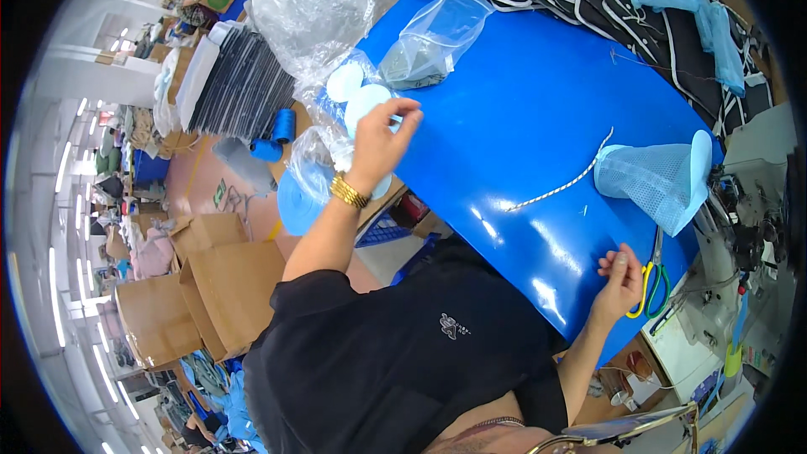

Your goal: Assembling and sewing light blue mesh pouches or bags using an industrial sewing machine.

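Observation:
My left hand point(382, 139), with a gold watch point(348, 192) on its wrist, hovers at the table's left edge beside pale round discs point(366, 106) in clear plastic. Its thumb and forefinger are bent, slightly apart, with nothing visible between them. My right hand point(620, 281) is loosely curled over the table's near right edge, and nothing shows in it. Next to it lie scissors point(649, 289) with yellow and green handles. A light-blue mesh bag point(643, 172) with a round end lies beyond them. A black-and-white cord point(561, 192) stretches across the blue table point(513, 118).
A clear-topped mesh bag point(433, 42) and crumpled plastic point(315, 13) lie at the far left. Dark trimmed pieces point(580, 4) are heaped at the back. A sewing machine point(744, 231) stands at right. Blue thread spools point(284, 126) and cardboard boxes point(227, 286) are left.

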